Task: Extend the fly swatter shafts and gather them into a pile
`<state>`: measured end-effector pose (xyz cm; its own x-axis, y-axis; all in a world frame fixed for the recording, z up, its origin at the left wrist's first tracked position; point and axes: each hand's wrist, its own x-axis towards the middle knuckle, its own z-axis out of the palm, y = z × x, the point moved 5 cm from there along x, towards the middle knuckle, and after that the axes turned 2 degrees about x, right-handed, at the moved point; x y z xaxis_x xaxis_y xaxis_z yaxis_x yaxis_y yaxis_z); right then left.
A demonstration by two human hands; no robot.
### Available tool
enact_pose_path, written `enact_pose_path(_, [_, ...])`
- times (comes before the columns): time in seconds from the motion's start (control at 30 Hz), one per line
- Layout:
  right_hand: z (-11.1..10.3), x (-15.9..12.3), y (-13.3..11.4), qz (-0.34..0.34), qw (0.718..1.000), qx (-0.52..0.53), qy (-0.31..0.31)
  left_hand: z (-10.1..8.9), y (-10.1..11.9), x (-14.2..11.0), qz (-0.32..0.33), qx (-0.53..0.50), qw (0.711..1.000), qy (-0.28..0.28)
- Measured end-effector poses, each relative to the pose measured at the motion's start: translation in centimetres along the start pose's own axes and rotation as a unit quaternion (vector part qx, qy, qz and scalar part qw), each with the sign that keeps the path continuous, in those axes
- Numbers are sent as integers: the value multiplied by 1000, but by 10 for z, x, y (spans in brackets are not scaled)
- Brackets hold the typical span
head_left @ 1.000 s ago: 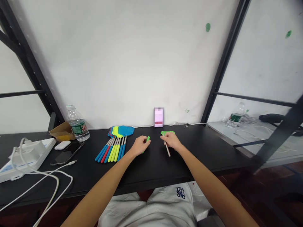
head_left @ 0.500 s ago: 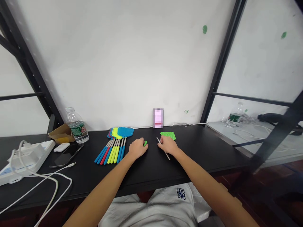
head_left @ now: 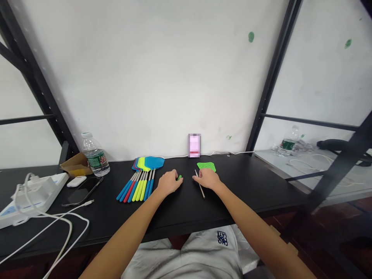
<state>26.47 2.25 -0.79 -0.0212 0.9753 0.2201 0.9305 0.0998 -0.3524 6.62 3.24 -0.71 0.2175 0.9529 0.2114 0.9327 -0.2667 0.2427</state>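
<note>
Currently, a green grip (head_left: 179, 178) and a metal rod (head_left: 201, 191) are held separately, near the centre of the frame.
The green grip is enclosed by the curled fingers of the left hand (head_left: 169, 182); the rod is pinched, tilted, between the thumb and fingers of the right hand (head_left: 208, 179). A green mesh paddle (head_left: 207, 165) is seen right of centre, partly covered by the right hand; contact between them cannot be determined. Left of centre, swatters (head_left: 139, 180) with blue, red and yellow handles are laid on the black tabletop (head_left: 186, 209), their heads overlapped.
</note>
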Motion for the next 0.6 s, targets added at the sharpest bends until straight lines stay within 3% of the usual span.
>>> enact_pose_path(0.43, [-2,0,-1,17,998,-18,-63,-1,1,0,23,-5,1000,7])
enact_pose_path(0.6, [1,-2,-3,-15,995,-23,-99,1,1,0,44,-10,999,2])
